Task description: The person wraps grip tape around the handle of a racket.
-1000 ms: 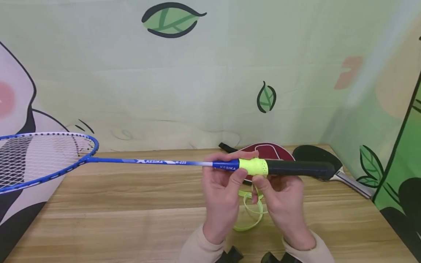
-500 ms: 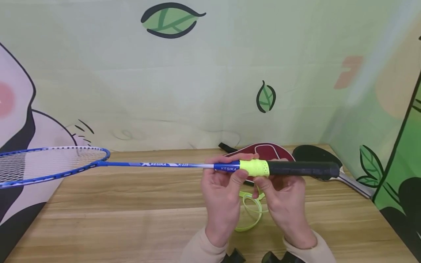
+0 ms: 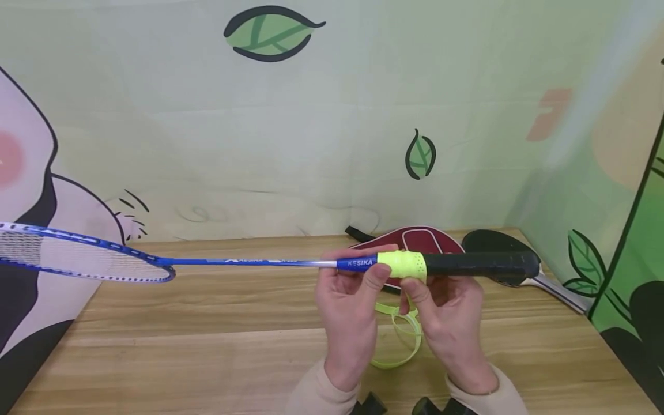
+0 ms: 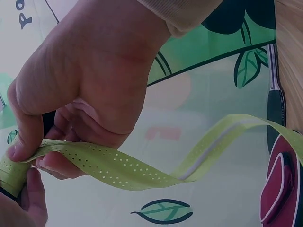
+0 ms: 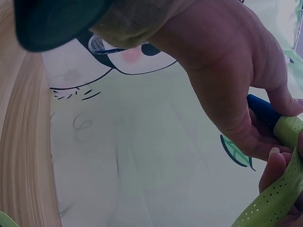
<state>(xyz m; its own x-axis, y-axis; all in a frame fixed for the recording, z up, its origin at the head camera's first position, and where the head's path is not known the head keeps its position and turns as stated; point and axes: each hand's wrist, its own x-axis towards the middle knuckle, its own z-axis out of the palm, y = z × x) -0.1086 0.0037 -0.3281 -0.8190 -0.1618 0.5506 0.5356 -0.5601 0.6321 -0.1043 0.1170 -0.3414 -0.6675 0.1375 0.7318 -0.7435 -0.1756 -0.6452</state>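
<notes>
A blue badminton racket [image 3: 254,263] is held level over the table, its head at far left and its black handle [image 3: 479,264] to the right. Yellow-green overgrip tape [image 3: 402,265] is wound round the handle's upper end, beside the blue cone. My left hand [image 3: 346,323] grips the racket at the cone and the wrapped part, thumb on the tape. Just below the handle, my right hand [image 3: 452,323] pinches the tape between thumb and forefinger. In the left wrist view the loose perforated strip [image 4: 123,170] runs twisted away from that pinch. Some right-hand fingers are hidden behind the handle.
A dark red case [image 3: 425,237] with a black strap lies at the back of the wooden table [image 3: 207,323]. To its right is a black table tennis bat [image 3: 499,245]. Behind stands a printed cloth wall [image 3: 332,144]. Loose tape loops hang between the forearms.
The racket has turned about its long axis, so its head shows at a different tilt. Its handle has shifted slightly right. Both hands keep nearly the same places, and the loose tape loops have swung a little.
</notes>
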